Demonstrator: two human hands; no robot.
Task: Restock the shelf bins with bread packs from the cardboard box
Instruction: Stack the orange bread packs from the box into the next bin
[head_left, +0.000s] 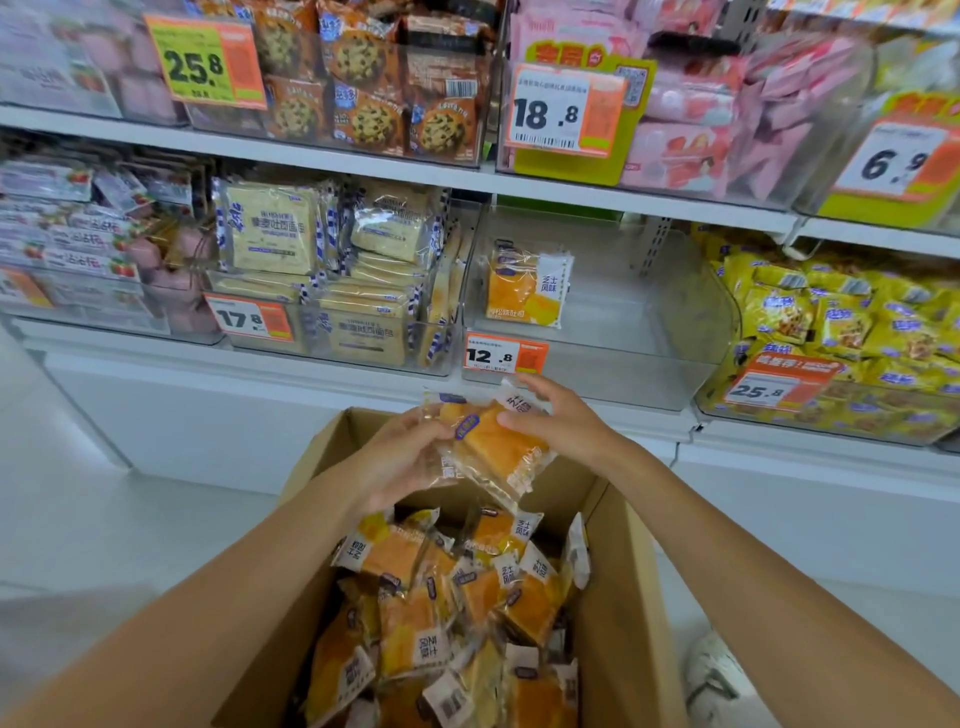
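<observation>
Strawberry packs (67, 244): on the shelf, up and far left of the cardboard box (623, 597), stacked in a clear bin.
Pale toast packs (322, 270): above the box's left corner, filling a bin that carries a 17.8 tag (249, 321).
Left hand (400, 457): over the box's far edge, palm up, fingers curled under the held bread pack (493, 447) and gripping its left end.
Held bread pack: lifted clear of the box, above its far edge. It has a clear wrapper over an orange-yellow loaf, with a blue oval label and a white panel of print.
Right hand (566, 423): over the box's far right corner, thumb and fingers clamped on the pack's upper right end.
Clear bin (639, 312): straight above the box, with one lone pack (527, 288) standing at its left. Its front wall and 12.8 tag (504, 356) stand between the held pack and the bin floor.
Loose bread packs (452, 597): piled inside the box at all angles, in the same orange wrapping.
Shoe (711, 670): on the floor just right of the box.
Yellow packs (841, 322): up and far right of the box, heaped in a curved clear bin.
</observation>
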